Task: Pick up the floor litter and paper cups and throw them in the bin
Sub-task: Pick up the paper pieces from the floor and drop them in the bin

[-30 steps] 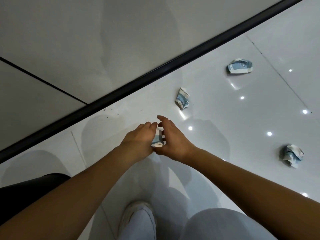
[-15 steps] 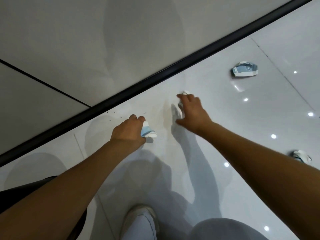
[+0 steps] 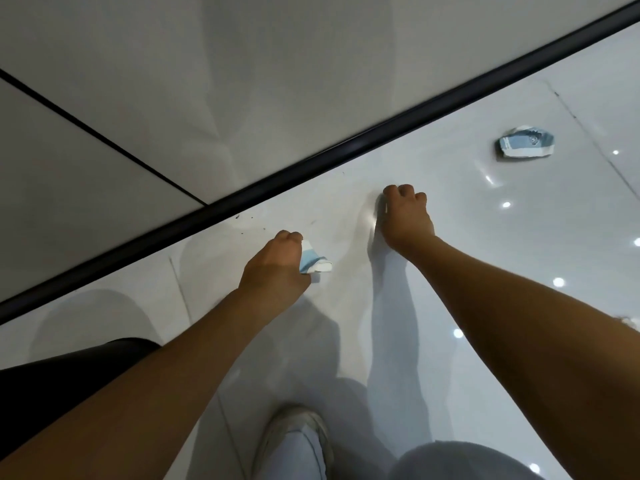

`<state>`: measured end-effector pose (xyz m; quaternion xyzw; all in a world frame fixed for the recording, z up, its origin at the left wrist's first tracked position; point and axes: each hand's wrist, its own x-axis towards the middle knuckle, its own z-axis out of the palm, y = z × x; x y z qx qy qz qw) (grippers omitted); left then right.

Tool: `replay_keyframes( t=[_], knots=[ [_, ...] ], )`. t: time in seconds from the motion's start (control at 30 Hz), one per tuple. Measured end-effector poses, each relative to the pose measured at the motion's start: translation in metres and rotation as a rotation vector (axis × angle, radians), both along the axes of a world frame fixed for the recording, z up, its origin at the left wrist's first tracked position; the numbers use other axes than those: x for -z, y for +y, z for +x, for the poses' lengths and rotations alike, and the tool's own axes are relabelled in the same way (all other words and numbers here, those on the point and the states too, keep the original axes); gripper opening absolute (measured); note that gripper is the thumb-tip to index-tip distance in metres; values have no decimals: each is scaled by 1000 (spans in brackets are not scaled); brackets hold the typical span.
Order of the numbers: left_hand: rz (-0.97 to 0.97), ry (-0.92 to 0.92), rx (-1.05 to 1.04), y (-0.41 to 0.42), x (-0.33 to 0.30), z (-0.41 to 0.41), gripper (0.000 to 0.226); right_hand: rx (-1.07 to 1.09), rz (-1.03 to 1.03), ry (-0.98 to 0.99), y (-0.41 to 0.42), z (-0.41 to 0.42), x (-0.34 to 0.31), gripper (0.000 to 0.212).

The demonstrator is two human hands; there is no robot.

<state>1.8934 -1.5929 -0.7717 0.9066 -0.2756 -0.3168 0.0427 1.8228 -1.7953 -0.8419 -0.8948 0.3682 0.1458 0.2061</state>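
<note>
My left hand grips a crushed blue-and-white paper cup, which sticks out to the right of my fingers just above the glossy white floor. Farther ahead, my right hand is curled down on the floor over a second crushed cup; only a thin white sliver of it shows at the hand's left edge. A third crushed blue-and-white cup lies on the floor at the far right. No bin is in view.
A black skirting strip runs diagonally where the floor meets the grey wall. My white shoe and pale trouser leg are at the bottom. Something pale shows at the right edge behind my forearm.
My hands parted from the first cup; the left kept it and drew left. My right hand reached forward to the second cup and has curled its fingers over it.
</note>
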Motion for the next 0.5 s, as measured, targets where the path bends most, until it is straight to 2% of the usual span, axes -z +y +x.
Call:
replay_keyframes(
  t=[0.1, 0.23, 0.5],
  knots=[
    [-36, 12, 3, 4, -5, -1, 51, -74, -5, 25, 12, -13, -5, 42],
    [-77, 4, -26, 16, -43, -7, 56, -26, 161, -37, 36, -38, -46, 48],
    [-88, 66, -134, 70, -195, -67, 47, -115, 310, -135, 110, -80, -224, 53]
  ],
)
